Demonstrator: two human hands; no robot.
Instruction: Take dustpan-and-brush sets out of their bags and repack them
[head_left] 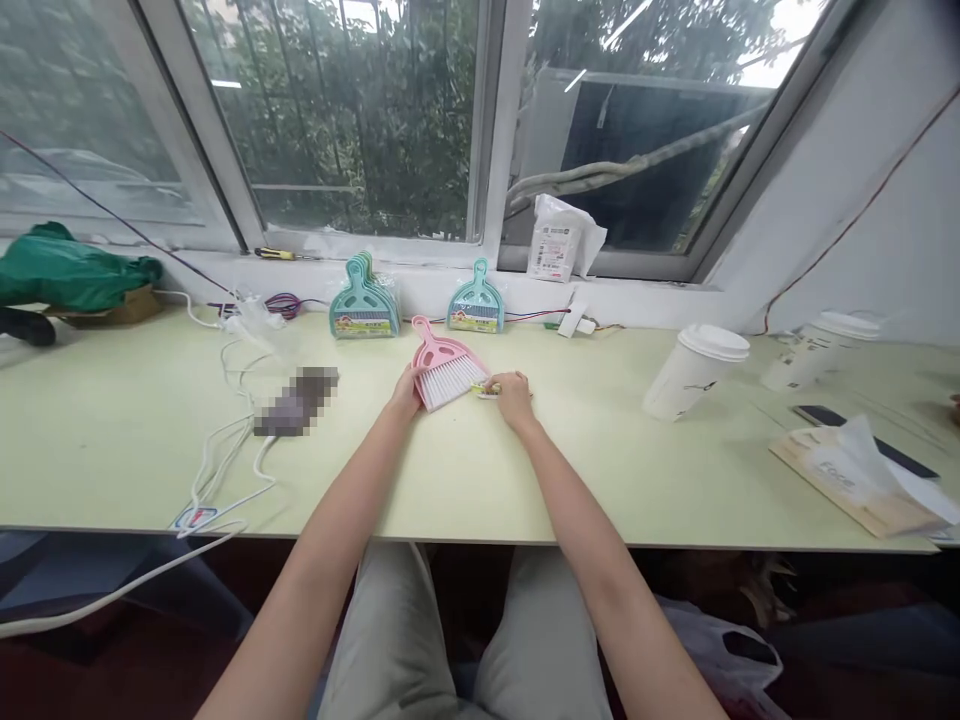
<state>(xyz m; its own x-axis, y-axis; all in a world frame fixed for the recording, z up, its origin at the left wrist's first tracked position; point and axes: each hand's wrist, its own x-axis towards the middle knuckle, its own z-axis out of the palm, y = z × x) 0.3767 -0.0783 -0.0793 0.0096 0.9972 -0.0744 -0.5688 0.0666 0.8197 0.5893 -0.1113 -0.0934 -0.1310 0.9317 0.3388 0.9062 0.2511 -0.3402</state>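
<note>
A small pink dustpan (437, 352) with a white brush (454, 376) in it lies flat on the pale green table (480, 470). My left hand (406, 390) rests against the pan's left edge. My right hand (512, 392) touches its right corner, fingers pinched on a small yellow label (487, 390) there. Behind it, a stack of teal dustpans (364, 300) and a single teal dustpan (475, 300) lean against the window ledge.
White cables (225, 470) and a blurred dark object (296, 400) lie to the left. A green bag (67, 270) sits far left. Two lidded paper cups (694, 370) (821, 350), a phone (862, 432) and a tissue box (862, 480) stand at the right. A white packet (559, 240) leans on the window.
</note>
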